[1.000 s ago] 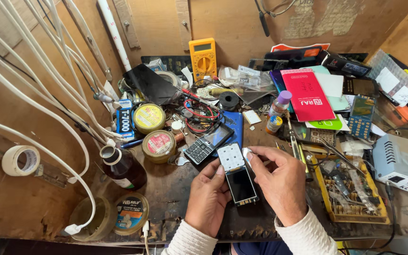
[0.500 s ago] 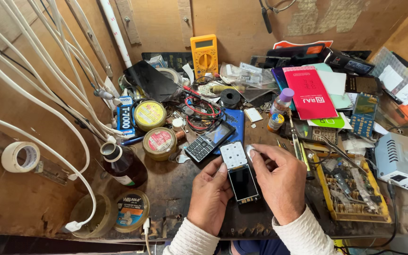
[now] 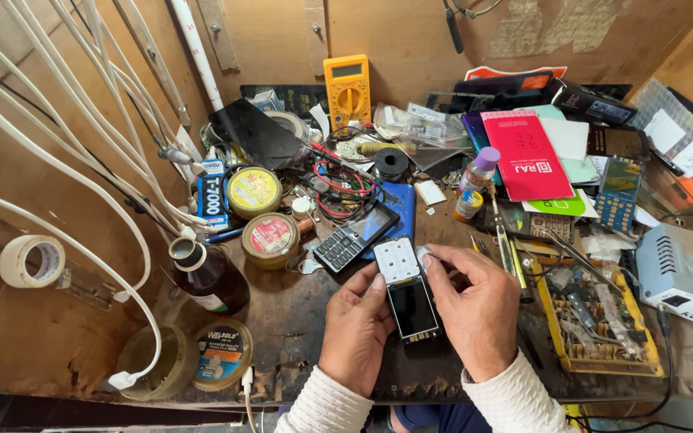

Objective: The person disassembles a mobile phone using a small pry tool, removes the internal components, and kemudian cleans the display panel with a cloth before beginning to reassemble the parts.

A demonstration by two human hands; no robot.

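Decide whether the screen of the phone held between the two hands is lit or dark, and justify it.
Dark: the phone shows a plain black screen, held flat between the left hand and right hand.

cluttered wooden workbench. a yellow multimeter is propped against the back wall; a red booklet lies right of centre. two round tins and a brown glass bottle are grouped at the left, with a tape roll further left. white cables are draped across the left side. a grey power unit is set at the right edge.
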